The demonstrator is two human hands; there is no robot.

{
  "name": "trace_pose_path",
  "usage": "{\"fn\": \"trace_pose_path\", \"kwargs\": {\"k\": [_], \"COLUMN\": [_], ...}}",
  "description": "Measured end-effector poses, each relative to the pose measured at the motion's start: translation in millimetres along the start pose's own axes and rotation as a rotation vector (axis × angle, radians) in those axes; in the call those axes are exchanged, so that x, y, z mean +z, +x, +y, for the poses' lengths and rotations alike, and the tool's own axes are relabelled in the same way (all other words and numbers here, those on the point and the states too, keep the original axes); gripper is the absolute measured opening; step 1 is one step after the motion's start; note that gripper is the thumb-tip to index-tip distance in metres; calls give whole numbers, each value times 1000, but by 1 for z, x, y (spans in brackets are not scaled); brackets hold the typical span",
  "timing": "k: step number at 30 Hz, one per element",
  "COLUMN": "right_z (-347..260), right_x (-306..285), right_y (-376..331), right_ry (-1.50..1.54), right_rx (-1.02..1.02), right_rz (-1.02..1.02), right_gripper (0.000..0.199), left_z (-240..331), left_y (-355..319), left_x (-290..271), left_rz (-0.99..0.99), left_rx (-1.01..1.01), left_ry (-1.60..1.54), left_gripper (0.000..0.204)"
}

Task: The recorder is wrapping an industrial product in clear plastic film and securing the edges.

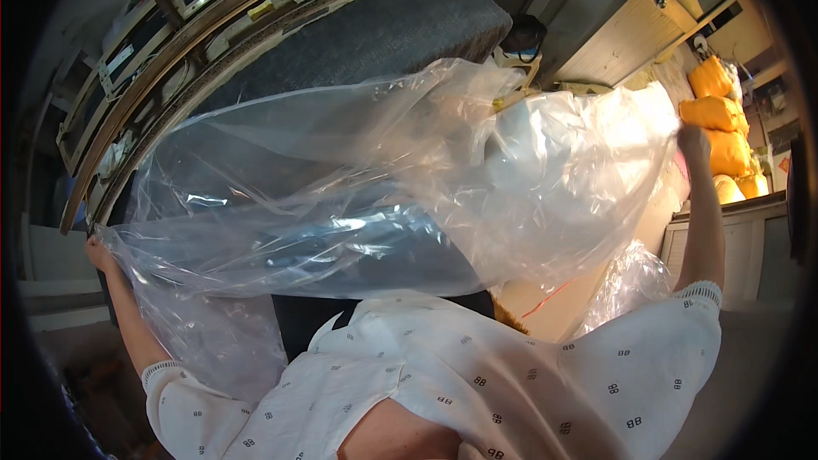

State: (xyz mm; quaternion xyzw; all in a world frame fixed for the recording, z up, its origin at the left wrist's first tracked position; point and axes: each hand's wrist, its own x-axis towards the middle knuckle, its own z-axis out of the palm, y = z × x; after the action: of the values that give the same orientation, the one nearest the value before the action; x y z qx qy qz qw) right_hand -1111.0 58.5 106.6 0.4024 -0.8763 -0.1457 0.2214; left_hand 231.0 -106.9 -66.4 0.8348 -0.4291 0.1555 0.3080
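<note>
A large clear plastic sheet (400,170) is stretched out wide between my two hands, in wrinkled, shiny folds. At the far left, my left hand (99,253) grips one corner of it, fingers closed. Out at the right, my right hand (694,146) is closed on the sheet's other end, its arm reaching far forward. The sheet covers part of a dark grey work surface (366,43). Its near left part hangs down beside my lap. Whether the sheet is one layer or a flat bag, I cannot tell.
A wooden frame (162,60) with metal fittings runs along the far left. Stacked orange bundles (716,119) stand at the right on a cabinet (724,247). More crumpled clear plastic (626,285) lies by my right arm. A black bag (524,37) sits beyond the grey surface.
</note>
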Motion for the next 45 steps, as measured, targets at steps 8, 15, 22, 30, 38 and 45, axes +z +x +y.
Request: {"fn": "trace_pose_path", "kwargs": {"k": [8,15,22,30,38,45], "right_z": [-305,-431,-512,-519,-525,-541], "right_x": [-280,-114,-77,-122,-325,-247], "right_y": [55,32,86,117,-215,-472], "right_ry": [1486,839,1126,135,1335,1300], "right_rx": [-491,-880,-988,-774,-1385,-2126], "right_rz": [820,13,145,108,-886,-1097], "right_gripper": [41,44,46,52,26,44], "left_z": [-124,-113,-167,42,75,-26], "left_y": [-37,-58,-34,-95,-60,-37], "left_x": [-70,-108,-181,-80,-93,-63], "left_rz": [69,-597,-117,411,186,664], "left_rx": [-126,119,143,-178,-635,-553], "left_ry": [265,751,1132,152,-822,-120], "left_gripper": [37,34,35,19,26,23]}}
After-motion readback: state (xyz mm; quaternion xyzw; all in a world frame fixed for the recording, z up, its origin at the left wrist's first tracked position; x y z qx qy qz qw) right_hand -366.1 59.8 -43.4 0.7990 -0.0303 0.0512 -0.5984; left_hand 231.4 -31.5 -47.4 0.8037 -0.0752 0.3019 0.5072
